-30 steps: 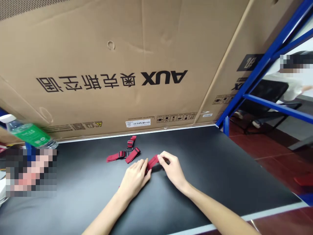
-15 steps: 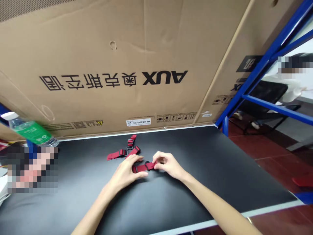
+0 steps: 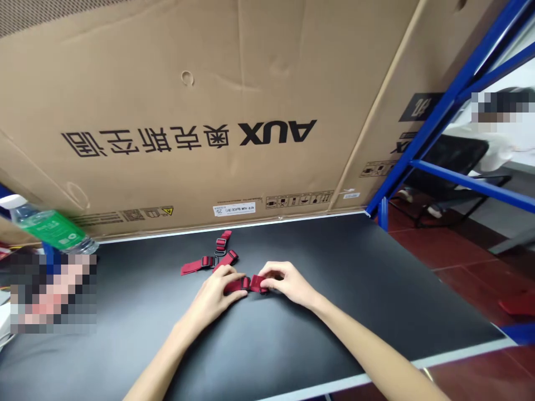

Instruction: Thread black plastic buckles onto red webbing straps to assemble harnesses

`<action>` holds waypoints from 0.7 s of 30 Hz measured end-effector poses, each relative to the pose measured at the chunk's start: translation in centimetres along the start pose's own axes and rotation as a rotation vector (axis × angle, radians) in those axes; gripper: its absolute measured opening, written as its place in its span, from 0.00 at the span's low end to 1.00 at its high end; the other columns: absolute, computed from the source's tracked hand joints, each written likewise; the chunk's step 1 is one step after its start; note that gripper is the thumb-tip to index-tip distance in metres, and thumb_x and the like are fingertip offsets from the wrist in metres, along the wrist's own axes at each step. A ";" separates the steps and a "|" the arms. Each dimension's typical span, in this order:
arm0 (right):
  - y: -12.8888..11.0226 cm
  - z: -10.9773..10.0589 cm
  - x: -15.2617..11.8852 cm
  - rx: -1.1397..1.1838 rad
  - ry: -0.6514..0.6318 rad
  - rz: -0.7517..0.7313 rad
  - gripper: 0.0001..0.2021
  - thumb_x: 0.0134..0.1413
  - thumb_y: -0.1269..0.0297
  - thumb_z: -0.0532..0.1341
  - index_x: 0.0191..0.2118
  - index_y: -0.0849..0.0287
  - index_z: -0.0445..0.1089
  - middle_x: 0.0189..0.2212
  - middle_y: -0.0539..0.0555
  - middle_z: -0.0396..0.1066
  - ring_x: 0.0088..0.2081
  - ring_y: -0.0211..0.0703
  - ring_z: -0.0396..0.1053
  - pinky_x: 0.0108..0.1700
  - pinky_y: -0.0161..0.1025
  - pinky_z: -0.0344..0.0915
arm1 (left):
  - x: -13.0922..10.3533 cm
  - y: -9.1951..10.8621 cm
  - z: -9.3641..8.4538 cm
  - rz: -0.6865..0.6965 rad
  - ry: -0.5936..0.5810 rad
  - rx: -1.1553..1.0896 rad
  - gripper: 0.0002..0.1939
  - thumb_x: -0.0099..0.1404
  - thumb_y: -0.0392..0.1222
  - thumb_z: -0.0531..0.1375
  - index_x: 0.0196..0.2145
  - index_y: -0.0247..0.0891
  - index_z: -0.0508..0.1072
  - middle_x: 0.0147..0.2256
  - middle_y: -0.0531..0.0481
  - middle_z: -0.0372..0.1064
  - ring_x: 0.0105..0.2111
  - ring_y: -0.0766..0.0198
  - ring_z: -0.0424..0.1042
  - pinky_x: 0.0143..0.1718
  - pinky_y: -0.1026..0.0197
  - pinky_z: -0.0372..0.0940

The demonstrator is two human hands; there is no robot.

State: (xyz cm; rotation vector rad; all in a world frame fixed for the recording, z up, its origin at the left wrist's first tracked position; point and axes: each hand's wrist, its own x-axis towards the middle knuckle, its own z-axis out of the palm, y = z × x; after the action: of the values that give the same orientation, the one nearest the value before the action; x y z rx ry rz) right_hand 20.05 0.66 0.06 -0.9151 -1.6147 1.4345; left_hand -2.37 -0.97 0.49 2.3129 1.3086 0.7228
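Note:
A red webbing strap with black buckles lies low over the black tabletop between my hands. My left hand is closed round its left part, thumb and fingers at a black slide buckle. With thumb and fingertips, my right hand pinches the folded red right end, where a dark ring or buckle partly shows under the thumb. Just beyond my left hand lie more red straps with black slide buckles, joined near a black ring. My fingers cover parts of the held strap.
A large cardboard box stands along the table's back edge. At left a water bottle with a green label leans over pixelated items. Blue rack posts rise at right, with a chair and a person beyond.
My left fingers have closed in from a wider spread. The strap's slide buckle now shows at their tips, nearer my right hand, and the visible strap between the hands is shorter.

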 end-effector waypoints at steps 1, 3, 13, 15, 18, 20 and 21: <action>-0.1 0.0 -0.1 -0.026 -0.003 0.000 0.11 0.49 0.56 0.68 0.28 0.59 0.74 0.22 0.48 0.70 0.23 0.36 0.63 0.30 0.36 0.61 | 0.0 0.0 0.1 0.019 0.005 -0.012 0.14 0.65 0.50 0.60 0.44 0.42 0.77 0.39 0.46 0.74 0.38 0.56 0.76 0.40 0.57 0.73; -0.2 0.0 -0.1 -0.072 -0.004 -0.007 0.11 0.50 0.56 0.67 0.27 0.59 0.74 0.21 0.48 0.69 0.23 0.36 0.60 0.29 0.36 0.58 | 0.1 0.1 0.3 0.041 0.018 -0.043 0.14 0.65 0.52 0.60 0.41 0.42 0.78 0.38 0.47 0.74 0.38 0.56 0.76 0.40 0.57 0.73; -0.3 -0.3 -0.1 -0.128 0.031 -0.049 0.17 0.55 0.49 0.62 0.26 0.59 0.72 0.24 0.47 0.63 0.27 0.37 0.57 0.32 0.36 0.55 | 0.3 1.7 -0.3 -0.007 0.148 -0.293 0.15 0.66 0.51 0.60 0.41 0.38 0.76 0.39 0.44 0.77 0.39 0.56 0.76 0.44 0.55 0.72; -0.1 -0.1 -0.1 -0.114 0.017 -0.042 0.18 0.55 0.48 0.62 0.27 0.59 0.72 0.24 0.48 0.64 0.27 0.37 0.59 0.32 0.36 0.57 | 0.3 2.0 -0.1 -0.007 0.145 -0.304 0.15 0.66 0.52 0.60 0.41 0.38 0.76 0.38 0.45 0.78 0.38 0.57 0.76 0.43 0.56 0.73; 0.2 0.1 -0.1 -0.084 0.006 -0.032 0.19 0.54 0.46 0.62 0.27 0.59 0.72 0.24 0.48 0.66 0.28 0.39 0.62 0.34 0.37 0.60 | 0.1 2.3 0.4 0.015 0.165 -0.313 0.15 0.65 0.52 0.61 0.40 0.38 0.76 0.37 0.46 0.78 0.37 0.56 0.77 0.42 0.56 0.73; 0.3 0.1 0.0 -0.064 0.008 -0.026 0.20 0.54 0.45 0.61 0.27 0.59 0.71 0.24 0.49 0.67 0.28 0.39 0.64 0.35 0.37 0.62 | 0.1 2.5 0.7 0.055 0.172 -0.321 0.14 0.64 0.53 0.62 0.39 0.40 0.77 0.36 0.47 0.78 0.36 0.57 0.77 0.41 0.56 0.73; 0.3 0.1 0.0 -0.057 0.010 -0.023 0.20 0.54 0.45 0.61 0.26 0.59 0.71 0.23 0.49 0.67 0.28 0.39 0.64 0.35 0.37 0.63 | 0.1 2.5 0.8 0.073 0.174 -0.324 0.14 0.64 0.53 0.63 0.39 0.40 0.77 0.36 0.47 0.79 0.35 0.57 0.77 0.40 0.57 0.73</action>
State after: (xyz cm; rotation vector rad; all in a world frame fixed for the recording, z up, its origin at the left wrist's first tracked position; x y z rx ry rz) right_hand 19.98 0.67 -0.20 -0.9313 -1.6613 1.3726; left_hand -0.18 -2.19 1.27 2.0810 1.0858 1.0934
